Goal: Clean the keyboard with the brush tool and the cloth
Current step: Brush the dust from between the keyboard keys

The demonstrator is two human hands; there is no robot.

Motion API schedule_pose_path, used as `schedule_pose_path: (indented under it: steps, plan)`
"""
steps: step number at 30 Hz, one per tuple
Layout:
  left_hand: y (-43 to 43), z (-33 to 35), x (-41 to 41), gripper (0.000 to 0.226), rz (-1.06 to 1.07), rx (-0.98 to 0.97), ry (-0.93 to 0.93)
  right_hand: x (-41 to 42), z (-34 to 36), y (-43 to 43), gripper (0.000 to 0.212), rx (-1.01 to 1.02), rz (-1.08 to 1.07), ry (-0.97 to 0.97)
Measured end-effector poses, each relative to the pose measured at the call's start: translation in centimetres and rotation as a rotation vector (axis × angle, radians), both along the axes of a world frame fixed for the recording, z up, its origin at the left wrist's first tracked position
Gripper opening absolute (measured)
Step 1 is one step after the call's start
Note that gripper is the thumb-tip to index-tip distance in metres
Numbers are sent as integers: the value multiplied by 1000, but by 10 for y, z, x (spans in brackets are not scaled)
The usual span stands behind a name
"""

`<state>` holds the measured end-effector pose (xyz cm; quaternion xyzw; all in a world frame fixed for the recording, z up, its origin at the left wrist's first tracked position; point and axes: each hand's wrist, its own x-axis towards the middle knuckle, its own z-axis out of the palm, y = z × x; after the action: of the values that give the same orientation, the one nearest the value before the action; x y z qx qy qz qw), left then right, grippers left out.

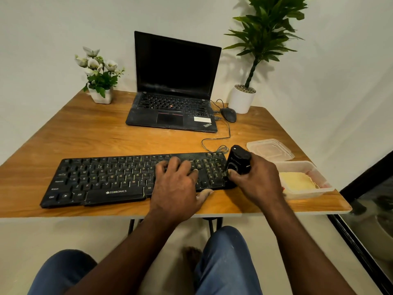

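Presses keyboard [102, 179] with left hand [176, 184], fingers relaxed; grips brush tool [238, 159] in right hand [256, 183] at its right end.

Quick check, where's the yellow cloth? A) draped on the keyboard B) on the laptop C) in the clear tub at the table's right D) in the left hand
C: the yellow cloth lies in the clear tub, while the left hand rests on the keyboard and the right hand grips the brush tool.

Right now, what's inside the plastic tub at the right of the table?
A yellow cloth lies in the tub. The right hand, holding the brush tool, covers the tub's left corner, so anything there or under the cloth is hidden.
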<state>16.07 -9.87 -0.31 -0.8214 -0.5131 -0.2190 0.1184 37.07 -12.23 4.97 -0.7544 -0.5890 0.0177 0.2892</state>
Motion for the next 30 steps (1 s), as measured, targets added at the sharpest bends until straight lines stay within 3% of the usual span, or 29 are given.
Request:
schedule_pose_path:
  steps: [4, 14, 23, 27, 30]
  plan:
    - [0, 0, 0, 72, -6, -11, 5, 2, 6, 28, 47, -9, 63, -16]
    - [1, 0, 0, 72, 2, -18, -7, -6, 30, 54, 41, -145, 282, -299]
    - [3, -2, 1, 73, 6, -33, 6, 13, 52, -13, 32, -424, 450, -213]
    - [3, -2, 1, 74, -1, -43, 5, 8, 56, 10, 46, -272, 405, -57]
    - [2, 0, 0, 73, -7, -34, 0, 0, 51, 48, 49, -205, 367, -50]
